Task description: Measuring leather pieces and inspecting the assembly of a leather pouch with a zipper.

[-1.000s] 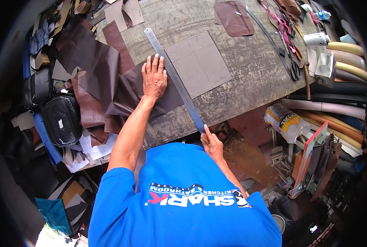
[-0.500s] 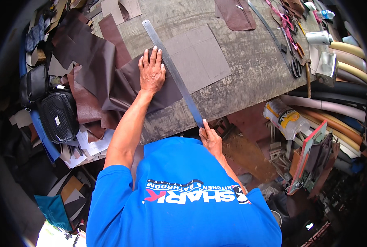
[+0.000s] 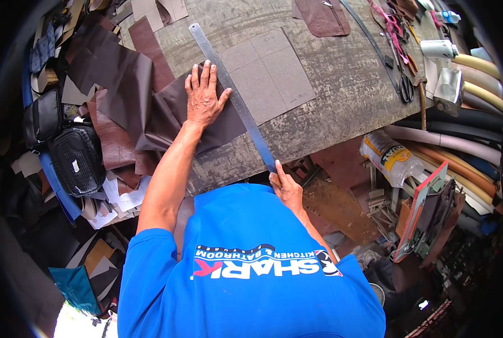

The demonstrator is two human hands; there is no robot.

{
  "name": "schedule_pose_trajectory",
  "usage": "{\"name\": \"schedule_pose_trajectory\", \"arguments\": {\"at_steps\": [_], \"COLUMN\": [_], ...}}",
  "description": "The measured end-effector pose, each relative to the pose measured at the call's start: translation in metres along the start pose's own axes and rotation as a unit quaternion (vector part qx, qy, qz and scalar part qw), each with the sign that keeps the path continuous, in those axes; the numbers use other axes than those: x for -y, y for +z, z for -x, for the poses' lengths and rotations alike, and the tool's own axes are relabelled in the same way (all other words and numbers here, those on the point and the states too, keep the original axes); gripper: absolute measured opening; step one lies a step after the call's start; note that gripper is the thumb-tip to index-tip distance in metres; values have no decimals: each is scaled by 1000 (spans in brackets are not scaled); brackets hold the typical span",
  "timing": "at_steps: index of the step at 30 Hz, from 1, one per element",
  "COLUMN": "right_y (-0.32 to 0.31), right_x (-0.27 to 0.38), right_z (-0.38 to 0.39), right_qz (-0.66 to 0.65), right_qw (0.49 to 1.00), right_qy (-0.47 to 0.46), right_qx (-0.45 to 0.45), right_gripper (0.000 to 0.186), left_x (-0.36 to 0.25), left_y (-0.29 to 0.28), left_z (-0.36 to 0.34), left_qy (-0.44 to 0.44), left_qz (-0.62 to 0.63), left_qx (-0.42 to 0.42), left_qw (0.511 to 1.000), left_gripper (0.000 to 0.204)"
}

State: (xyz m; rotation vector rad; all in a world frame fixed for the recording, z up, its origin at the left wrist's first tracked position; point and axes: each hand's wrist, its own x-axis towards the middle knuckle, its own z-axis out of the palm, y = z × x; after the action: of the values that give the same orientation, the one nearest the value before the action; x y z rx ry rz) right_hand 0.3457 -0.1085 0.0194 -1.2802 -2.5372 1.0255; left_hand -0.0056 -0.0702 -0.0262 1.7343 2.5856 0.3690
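Note:
A long metal ruler [image 3: 237,100] lies slantwise across the worktable, its near end reaching the front edge. My right hand [image 3: 288,190] grips that near end, index finger stretched along it. Left of the ruler, my left hand [image 3: 204,104] lies flat on a dark brown sheet of leather [image 3: 226,130], fingers stretched forward and thumb spread out to the ruler's edge. Against the ruler's right side is a grey-brown card piece [image 3: 285,79] with crossing lines drawn on it. Its left border meets or passes under the ruler; I cannot tell which.
Folded dark leather [image 3: 124,84] and black bags [image 3: 78,158] crowd the left. Scissors [image 3: 406,90], a strap and pink-handled tools lie at the table's right. A brown zippered piece [image 3: 323,17] is at the far edge. Material rolls [image 3: 477,93] are stacked beyond the right edge.
My left thumb has spread outward to the ruler. The whole view has shifted slightly, while ruler, leather and card keep about the same places relative to each other.

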Motion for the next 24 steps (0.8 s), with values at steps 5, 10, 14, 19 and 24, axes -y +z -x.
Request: {"name": "schedule_pose_trajectory", "arguments": {"at_steps": [5, 10, 14, 19, 24], "right_y": [2, -42, -64, -44, 12], "right_x": [-8, 20, 45, 93, 104], "right_z": [3, -27, -146, -267, -314], "right_qz": [7, 61, -84, -350, -455], "right_qw": [1000, 997, 966, 930, 890], "right_qy": [-11, 44, -156, 82, -24], "right_qx": [6, 17, -190, 73, 31], "right_gripper": [72, 68, 36, 32, 29], "left_x": [2, -1, 1, -7, -11], "left_y": [-10, -14, -20, -23, -31], "left_z": [-1, -3, 0, -4, -7], "left_qy": [6, -1, -20, -31, -33], "left_qz": [23, 53, 63, 81, 82], "left_qx": [62, 105, 126, 142, 133], "left_qw": [998, 993, 990, 986, 987], "left_gripper": [110, 141, 140, 141, 137]}}
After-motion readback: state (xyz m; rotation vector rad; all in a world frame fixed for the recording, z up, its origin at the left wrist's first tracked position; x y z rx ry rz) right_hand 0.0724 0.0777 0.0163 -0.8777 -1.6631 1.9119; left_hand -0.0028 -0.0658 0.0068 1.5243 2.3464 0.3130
